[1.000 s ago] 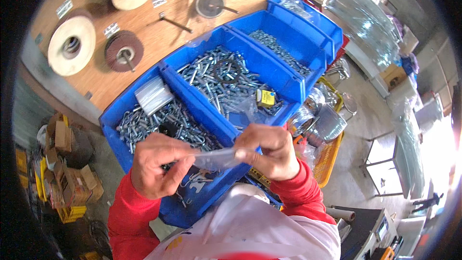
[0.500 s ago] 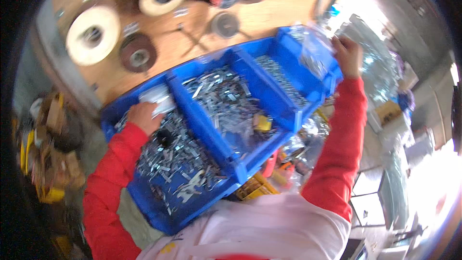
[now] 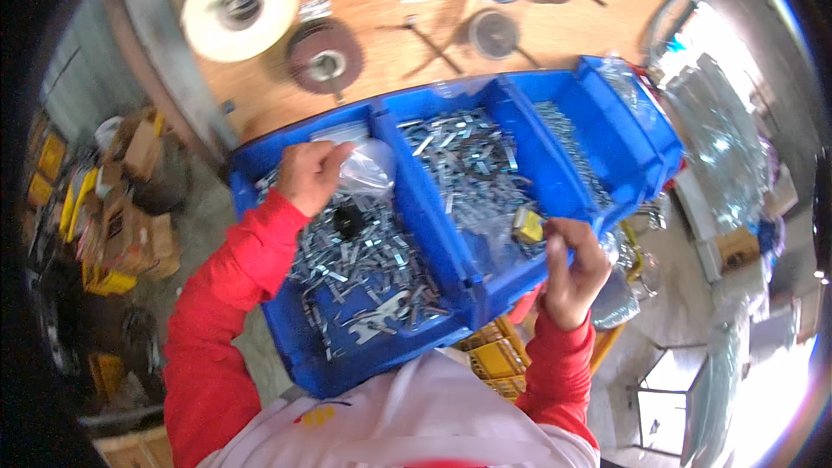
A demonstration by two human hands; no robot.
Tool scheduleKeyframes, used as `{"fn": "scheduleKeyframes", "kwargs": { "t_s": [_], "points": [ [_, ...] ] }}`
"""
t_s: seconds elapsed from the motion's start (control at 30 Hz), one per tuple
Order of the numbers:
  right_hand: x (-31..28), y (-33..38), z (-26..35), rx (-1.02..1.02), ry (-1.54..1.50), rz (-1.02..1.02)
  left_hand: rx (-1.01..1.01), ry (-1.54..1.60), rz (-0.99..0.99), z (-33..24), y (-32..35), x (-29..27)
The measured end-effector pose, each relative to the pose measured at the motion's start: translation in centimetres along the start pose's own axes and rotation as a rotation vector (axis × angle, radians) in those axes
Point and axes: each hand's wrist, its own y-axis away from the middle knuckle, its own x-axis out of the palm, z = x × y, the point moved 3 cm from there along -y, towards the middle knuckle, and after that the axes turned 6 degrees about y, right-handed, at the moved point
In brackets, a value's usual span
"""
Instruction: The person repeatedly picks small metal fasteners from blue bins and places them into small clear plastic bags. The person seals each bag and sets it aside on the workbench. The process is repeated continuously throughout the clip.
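Note:
My left hand is over the left compartment of the blue bin, its thumb and fingers closed on a clear plastic bag. Small metal strips lie below it, with flat wrench-like pieces near the front and a dark round thing among them. At the front right of the middle compartment, my right hand has curled fingers close together; whether something small is between them is hidden. Beside its fingertips sits a small yellow block-shaped thing, on more metal pieces.
Narrower compartments on the right hold small metal parts and clear plastic bags. Behind the bin, a wooden board carries abrasive discs and pale wheels. Cardboard boxes stand left; yellow crates are under the bin.
My right hand has come down and left from the far right compartment to the yellow thing. My left hand has lifted the clear bag. The view has shifted, too.

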Motion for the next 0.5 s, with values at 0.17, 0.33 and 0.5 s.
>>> {"fn": "scheduleKeyframes", "kwargs": {
  "t_s": [0.17, 0.33, 0.5],
  "points": [
    [7.6, 3.7, 5.8, -0.372, 0.143, 0.460, -0.202, 0.501, 0.497, -8.2, 4.4, 0.3],
    [10.2, 5.2, 5.5, -0.021, -0.228, 0.450, -0.647, 0.943, 0.528, -7.8, 8.7, -1.5],
    [10.1, 7.4, 4.9, 0.298, -0.201, 0.368, -0.674, 1.218, 0.428, -8.7, 13.9, -2.8]
  ]
}}
